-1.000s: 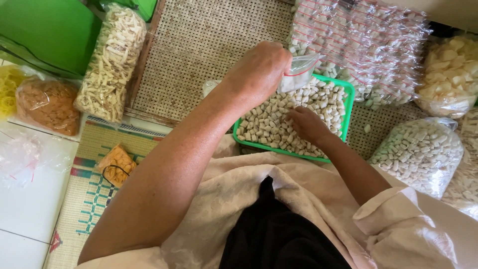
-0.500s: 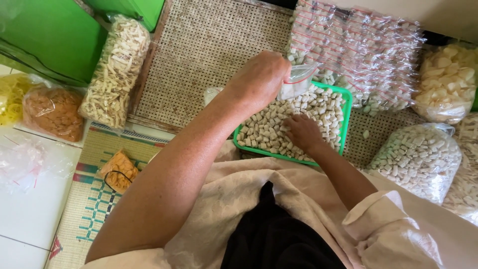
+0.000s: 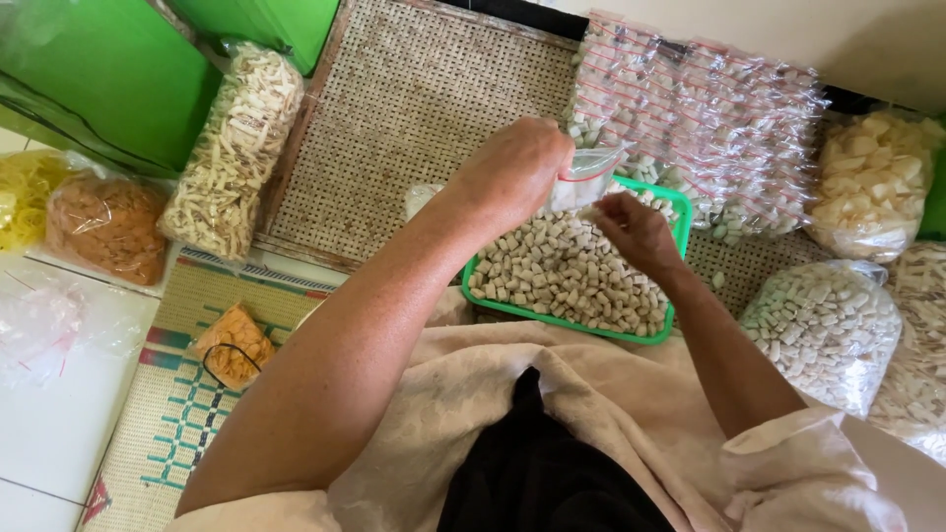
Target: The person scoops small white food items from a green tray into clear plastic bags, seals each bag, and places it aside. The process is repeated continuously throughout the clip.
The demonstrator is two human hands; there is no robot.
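Hands meet over a green tray [image 3: 471, 286] of pale, blocky snack pieces, seen from above. At far left, a bag of yellow crisps [image 3: 28, 195] is cut off by the frame's edge, beside a bag of orange-brown snacks [image 3: 106, 225] and a long bag of pale sticks [image 3: 236, 148] lying by a green box [image 3: 99, 79]. The left hand [image 3: 517, 167] pinches a small clear bag [image 3: 589, 177] just above the tray; the bag's contents are hard to make out. The right hand [image 3: 639, 232], fingers curled narrow over the pieces, hides whatever it grips. Both forearms cover part of the woven mat [image 3: 414, 108]. Stacked small packets [image 3: 700, 108] and larger bags [image 3: 828, 330] crowd the right.
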